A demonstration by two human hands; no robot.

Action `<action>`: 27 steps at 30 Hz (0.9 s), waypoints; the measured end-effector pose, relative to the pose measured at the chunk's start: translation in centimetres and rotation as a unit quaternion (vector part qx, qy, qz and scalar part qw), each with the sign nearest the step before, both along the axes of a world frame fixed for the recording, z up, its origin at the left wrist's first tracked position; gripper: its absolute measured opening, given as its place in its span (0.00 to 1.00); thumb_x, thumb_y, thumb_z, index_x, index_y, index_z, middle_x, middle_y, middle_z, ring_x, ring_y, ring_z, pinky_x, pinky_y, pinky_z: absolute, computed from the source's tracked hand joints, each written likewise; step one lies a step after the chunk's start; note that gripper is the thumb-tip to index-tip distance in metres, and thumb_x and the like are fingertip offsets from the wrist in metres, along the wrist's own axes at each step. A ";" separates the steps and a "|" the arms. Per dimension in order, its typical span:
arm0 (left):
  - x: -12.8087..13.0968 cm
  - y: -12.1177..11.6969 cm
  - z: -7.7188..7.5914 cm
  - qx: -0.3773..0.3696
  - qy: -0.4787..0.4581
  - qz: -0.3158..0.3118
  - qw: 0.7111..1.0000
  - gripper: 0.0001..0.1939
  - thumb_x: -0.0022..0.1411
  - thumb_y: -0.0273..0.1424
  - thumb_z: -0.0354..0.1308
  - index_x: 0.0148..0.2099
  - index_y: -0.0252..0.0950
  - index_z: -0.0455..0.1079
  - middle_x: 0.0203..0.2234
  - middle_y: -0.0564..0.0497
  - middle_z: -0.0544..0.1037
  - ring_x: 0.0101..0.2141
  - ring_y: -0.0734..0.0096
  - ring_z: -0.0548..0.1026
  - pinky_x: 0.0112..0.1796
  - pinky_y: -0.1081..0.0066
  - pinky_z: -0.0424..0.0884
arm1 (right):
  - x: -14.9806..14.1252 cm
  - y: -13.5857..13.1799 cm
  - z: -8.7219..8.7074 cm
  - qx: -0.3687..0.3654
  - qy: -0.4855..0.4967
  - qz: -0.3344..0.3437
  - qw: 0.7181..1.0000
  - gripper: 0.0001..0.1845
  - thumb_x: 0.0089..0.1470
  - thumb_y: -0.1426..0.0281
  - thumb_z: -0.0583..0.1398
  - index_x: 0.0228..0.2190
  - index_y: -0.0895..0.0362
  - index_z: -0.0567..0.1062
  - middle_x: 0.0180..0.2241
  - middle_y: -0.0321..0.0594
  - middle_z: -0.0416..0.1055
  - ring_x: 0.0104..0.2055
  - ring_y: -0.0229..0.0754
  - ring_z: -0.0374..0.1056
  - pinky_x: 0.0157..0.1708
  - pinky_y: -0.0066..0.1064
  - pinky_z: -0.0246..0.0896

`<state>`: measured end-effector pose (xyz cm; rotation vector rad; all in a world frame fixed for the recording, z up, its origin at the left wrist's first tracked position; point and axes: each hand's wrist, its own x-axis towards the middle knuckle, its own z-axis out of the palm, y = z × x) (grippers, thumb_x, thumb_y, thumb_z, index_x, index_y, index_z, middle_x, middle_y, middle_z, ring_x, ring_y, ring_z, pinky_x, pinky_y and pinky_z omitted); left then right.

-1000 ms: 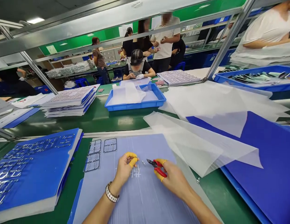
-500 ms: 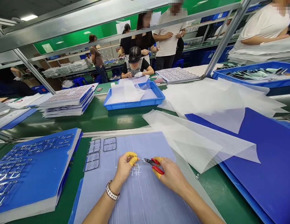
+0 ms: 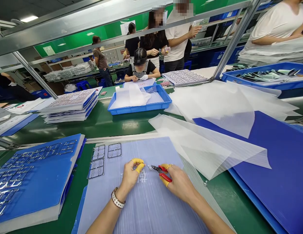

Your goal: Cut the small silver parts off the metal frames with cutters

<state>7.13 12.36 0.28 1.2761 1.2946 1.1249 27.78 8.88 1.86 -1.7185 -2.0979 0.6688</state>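
Note:
My left hand (image 3: pixel 130 174), with yellow finger cots on thumb and forefinger, is closed in a pinch over the blue-white sheet (image 3: pixel 139 208). Whatever lies between those fingertips is too small to make out. Red-handled nippers (image 3: pixel 165 177) are gripped in my right hand (image 3: pixel 180 183), which also wears yellow cots. Their jaws point left, close to a small shiny piece (image 3: pixel 149 167). More small silvery pieces (image 3: pixel 143 173) lie just below my left fingertips. Dark sprue frames with shiny parts (image 3: pixel 96 168) rest at the sheet's upper left.
To the left stands a blue-topped stack (image 3: pixel 44 191) bearing several sprue frames. Translucent sheets (image 3: pixel 210 143) and a dark blue board (image 3: pixel 275 169) lie to the right. A blue tray (image 3: pixel 139 109) sits ahead. Metal rails cross above, and several people work beyond.
My hands and the nippers have hardly moved. In the background, a standing person in a white shirt has raised a hand to the right.

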 end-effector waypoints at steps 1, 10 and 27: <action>0.0 0.0 -0.1 -0.003 -0.002 -0.001 1.000 0.07 0.51 0.33 0.62 0.32 0.35 0.74 0.27 0.48 0.80 0.30 0.66 0.76 0.32 0.69 0.69 | 0.0 0.0 0.0 -0.002 0.000 0.000 1.000 0.18 0.53 0.64 0.53 0.44 0.57 0.72 0.35 0.44 0.73 0.40 0.48 0.68 0.39 0.36 0.59; 0.1 0.3 -0.6 -0.004 0.005 -0.016 1.000 0.08 0.54 0.34 0.60 0.34 0.34 0.73 0.28 0.46 0.81 0.32 0.64 0.78 0.31 0.69 0.70 | 0.1 -0.1 0.1 -0.019 0.002 -0.008 1.000 0.19 0.53 0.65 0.53 0.45 0.56 0.72 0.36 0.44 0.73 0.41 0.48 0.68 0.40 0.35 0.58; -9.2 2.8 1.9 0.110 0.290 0.065 0.948 0.11 0.58 0.28 0.53 0.39 0.39 0.76 0.37 0.47 0.79 0.38 0.64 0.75 0.41 0.66 0.69 | 2.2 0.6 -2.5 -0.036 0.032 -0.031 0.998 0.22 0.50 0.58 0.52 0.44 0.52 0.72 0.39 0.43 0.76 0.42 0.53 0.71 0.38 0.41 0.65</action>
